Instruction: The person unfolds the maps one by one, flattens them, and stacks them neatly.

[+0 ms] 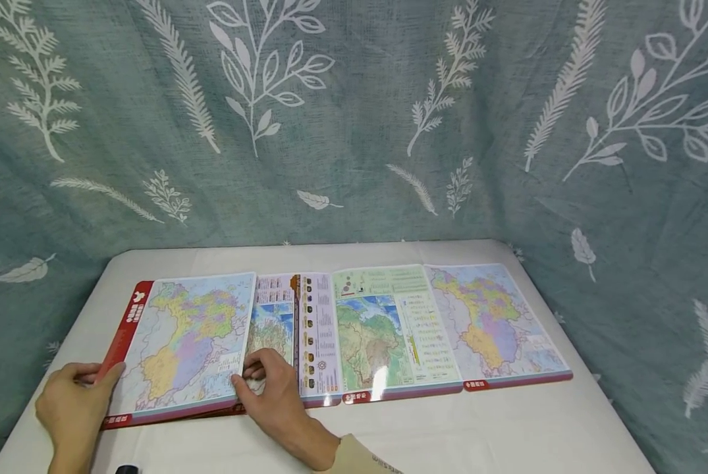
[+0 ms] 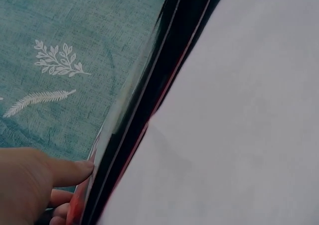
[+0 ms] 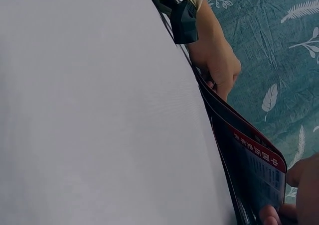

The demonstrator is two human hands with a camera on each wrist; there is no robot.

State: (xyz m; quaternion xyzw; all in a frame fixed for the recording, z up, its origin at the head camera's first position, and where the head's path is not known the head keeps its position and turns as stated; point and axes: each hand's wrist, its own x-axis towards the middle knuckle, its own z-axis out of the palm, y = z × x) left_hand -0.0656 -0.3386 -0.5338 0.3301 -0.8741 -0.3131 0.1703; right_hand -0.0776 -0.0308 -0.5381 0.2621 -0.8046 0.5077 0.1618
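A long, glossy fold-out map [image 1: 389, 329] lies across the table, with several coloured panels side by side. Its leftmost panel [image 1: 188, 342], edged with a red strip, overlaps the panel beside it. At that panel's left edge, my left hand [image 1: 72, 401] grips the red border, thumb on top. My right hand [image 1: 276, 395] pinches the panel's lower right edge between thumb and fingers. In the left wrist view, the left hand [image 2: 25, 185] holds the map's stacked edges [image 2: 117, 145]. The right wrist view shows the right hand [image 3: 305, 185] holding a corner of dark, layered sheets [image 3: 254, 170].
A white-covered table [image 1: 448, 434] carries the map. Behind and around it hangs a green curtain [image 1: 354, 131] with white leaf prints. A small black object [image 1: 127, 469] shows at the bottom edge, left of centre.
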